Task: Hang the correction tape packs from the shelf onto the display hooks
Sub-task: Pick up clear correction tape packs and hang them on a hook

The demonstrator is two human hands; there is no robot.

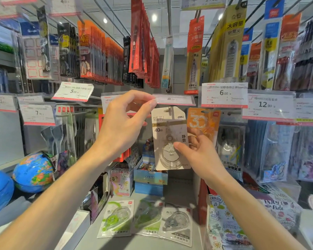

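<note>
A stationery shop aisle, seen from head height, with a grey shelf (152,199) below and rows of display hooks loaded with hanging goods above.

Nearest, at six o'clock, three correction tape packs (146,219) lie flat on the shelf, side by side and overlapping at their edges: two with green dispensers and one clear. They look like stock waiting its turn to be hung. At eight o'clock sits a blue globe (33,172); at four o'clock, illustrated notebooks (229,224).

Further in, both forearms reach up toward the centre. The right hand (197,150), at about three o'clock from centre, is closed on a beige correction tape pack (167,132), thumb across the front and fingers behind, holding it upright so its punched hole meets the display hook (169,109). The hook's tip appears to show through the hole, so the pack seems to be just going on.

The left hand (123,123), at nine o'clock from the pack, is half curled, its fingertips pinching the edge of a clear price tag holder (173,99), probably lifting it out of the way of the hook.

Beyond, at twelve o'clock, red and orange pen packs (143,51) hang in dense rows.
</note>
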